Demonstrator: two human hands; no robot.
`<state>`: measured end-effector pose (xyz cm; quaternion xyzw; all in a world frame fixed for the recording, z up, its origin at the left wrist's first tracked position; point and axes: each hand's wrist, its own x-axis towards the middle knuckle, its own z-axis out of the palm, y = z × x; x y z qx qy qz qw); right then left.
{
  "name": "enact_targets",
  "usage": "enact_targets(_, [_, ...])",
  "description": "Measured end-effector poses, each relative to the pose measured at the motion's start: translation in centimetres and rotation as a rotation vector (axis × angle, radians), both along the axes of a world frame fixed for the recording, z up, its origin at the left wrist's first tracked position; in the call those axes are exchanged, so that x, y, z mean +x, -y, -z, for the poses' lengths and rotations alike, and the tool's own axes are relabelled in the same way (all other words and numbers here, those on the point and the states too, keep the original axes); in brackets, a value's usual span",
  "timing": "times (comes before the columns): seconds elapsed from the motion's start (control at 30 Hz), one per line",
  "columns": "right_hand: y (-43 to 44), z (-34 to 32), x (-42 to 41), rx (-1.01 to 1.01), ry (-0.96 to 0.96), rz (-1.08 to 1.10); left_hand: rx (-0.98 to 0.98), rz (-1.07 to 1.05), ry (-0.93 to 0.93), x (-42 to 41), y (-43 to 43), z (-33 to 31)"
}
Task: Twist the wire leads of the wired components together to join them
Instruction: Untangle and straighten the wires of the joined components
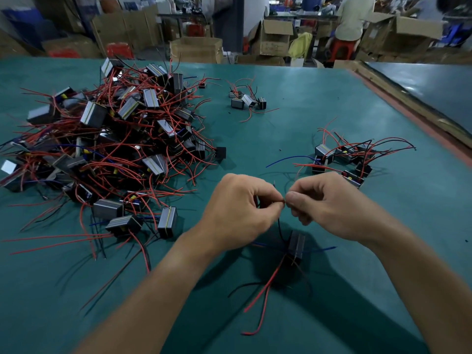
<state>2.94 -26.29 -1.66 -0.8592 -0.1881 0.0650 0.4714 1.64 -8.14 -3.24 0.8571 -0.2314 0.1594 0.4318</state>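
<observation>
My left hand (240, 208) and my right hand (324, 203) meet fingertip to fingertip above the green table (281, 129). Both pinch the bare ends of thin wire leads (284, 200) between thumb and forefinger. A black lead (280, 229) runs down from the pinch to a small dark block component (296, 245) that hangs or stands below my hands. Red leads (265, 295), a black lead and a blue lead (324, 249) trail from it onto the table.
A big tangled heap of the same components (115, 139) with red wires covers the left of the table. A small group (246, 99) lies at the back middle, another group (344, 157) to the right. Cardboard boxes (196, 48) and a person stand beyond the far edge.
</observation>
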Motion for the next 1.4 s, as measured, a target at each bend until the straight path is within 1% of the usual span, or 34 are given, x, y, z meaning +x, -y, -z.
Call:
enact_targets(0.07, [-0.1, 0.0, 0.1, 0.104, -0.089, 0.018, -0.09, 0.024, -0.167, 0.3, -0.2, -0.1])
enact_targets(0.1, [-0.2, 0.1, 0.1, 0.142, -0.087, 0.038, -0.14, 0.032, -0.242, 0.4, -0.3, -0.2])
enact_targets(0.13, [-0.2, 0.2, 0.2, 0.162, -0.038, 0.066, -0.183, 0.038, -0.298, 0.5, -0.3, -0.3])
enact_targets(0.23, [-0.1, 0.4, 0.3, 0.11, 0.225, 0.104, -0.295, 0.047, -0.422, 0.5, -0.2, -0.6])
enact_targets(0.27, [-0.1, 0.4, 0.2, 0.101, 0.278, 0.089, -0.318, 0.047, -0.451, 0.5, -0.2, -0.6])
enact_targets(0.33, [-0.2, 0.4, 0.1, 0.096, 0.322, 0.052, -0.353, 0.041, -0.485, 0.5, -0.3, -0.7])
enact_targets(0.53, [0.2, 0.3, -0.1, 0.003, 0.295, -0.022, -0.347, 0.044, -0.474, 0.5, -0.3, -0.8])
enact_targets(0.63, [0.0, 0.1, -0.2, -0.004, 0.264, -0.006, -0.315, 0.052, -0.44, 0.6, -0.4, -0.5])
enact_targets(0.7, [0.0, 0.1, -0.2, -0.007, 0.22, 0.022, -0.276, 0.057, -0.38, 0.7, -0.3, -0.2])
enact_targets(0.77, [-0.1, -0.1, -0.1, 0.042, 0.131, 0.06, -0.199, 0.037, -0.267, 0.6, -0.3, 0.1])
enact_targets(0.87, [-0.3, -0.2, -0.1, 0.149, 0.008, 0.1, -0.044, 0.015, -0.017, 0.5, -0.4, 0.3])
enact_targets(0.93, [-0.4, -0.3, -0.1, 0.145, -0.056, 0.108, 0.046, 0.011, 0.115, 0.6, -0.4, 0.4])
enact_targets(1.0, [-0.2, -0.5, 0.0, 0.14, -0.157, 0.108, 0.1, 0.01, 0.179, 0.5, -0.3, 0.5])
enact_targets(1.07, [0.1, -0.7, 0.0, 0.163, -0.295, 0.098, 0.123, 0.014, 0.198, 0.4, 0.0, 0.6])
enact_targets(1.1, [0.2, -0.7, 0.0, 0.169, -0.337, 0.091, 0.124, 0.017, 0.182, 0.3, 0.1, 0.7])
enact_targets(1.17, [0.1, -0.3, 0.1, 0.168, -0.31, 0.093, 0.076, 0.008, 0.073, 0.3, 0.1, 0.7])
enact_targets(1.23, [-0.4, -0.1, 0.1, 0.193, -0.18, 0.106, -0.035, -0.007, -0.119, 0.7, -0.2, 0.6])
enact_targets(1.3, [-0.5, 0.0, 0.0, 0.22, -0.046, 0.089, -0.164, 0.027, -0.307, 1.0, -0.4, 0.2])
enact_targets(1.33, [-0.5, -0.1, 0.0, 0.218, 0.003, 0.07, -0.222, 0.05, -0.369, 1.0, -0.5, 0.0])
enact_targets(1.4, [-0.3, -0.1, -0.1, 0.212, 0.053, 0.029, -0.292, 0.073, -0.435, 0.9, -0.5, -0.3])
